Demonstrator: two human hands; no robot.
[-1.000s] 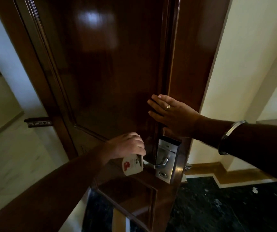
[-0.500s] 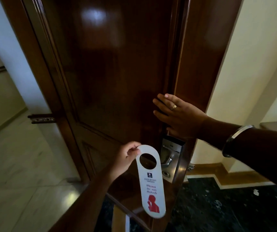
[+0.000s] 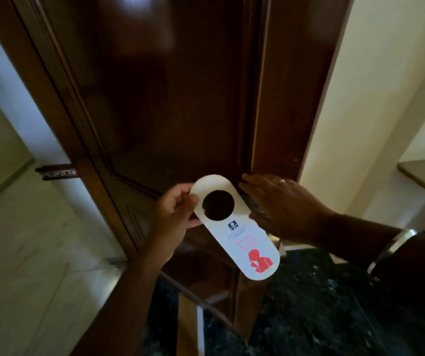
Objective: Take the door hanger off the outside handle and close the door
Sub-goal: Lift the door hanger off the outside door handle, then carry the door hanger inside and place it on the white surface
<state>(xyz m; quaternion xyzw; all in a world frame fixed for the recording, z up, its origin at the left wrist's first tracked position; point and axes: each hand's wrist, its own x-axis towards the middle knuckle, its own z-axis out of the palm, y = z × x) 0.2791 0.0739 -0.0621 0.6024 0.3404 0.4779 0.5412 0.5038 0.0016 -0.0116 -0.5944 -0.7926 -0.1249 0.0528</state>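
Moved: since half a second ago your left hand (image 3: 178,209) has lifted the door hanger (image 3: 234,227) higher and closer to you, and your right hand (image 3: 280,204) has slid down the door edge to cover the lock plate.
Left hand: your fingers and thumb are closed in a pinch on the hanger's rounded top, just beside its cut-out hole.
Hanger: it hangs clear of any handle, tilted with the red figure at its lower end, held in front of the dark wooden door (image 3: 167,98).
Right hand: it lies open and flat, fingers spread against the door's edge; it grips nothing that can be seen, and the handle beneath it is hidden.
Extras: you wear a ring (image 3: 280,180) on that hand and a metal bangle (image 3: 396,244) at the wrist.
Door: it stands ajar, with pale corridor floor (image 3: 26,253) showing past it on the left.
Stage: by the look of it, the first half is done; the hanger is off.
Next: closing remains, and your right hand seems placed to swing the door shut.
Watch: keep the hanger and your fingers out of the gap at the frame (image 3: 309,98).
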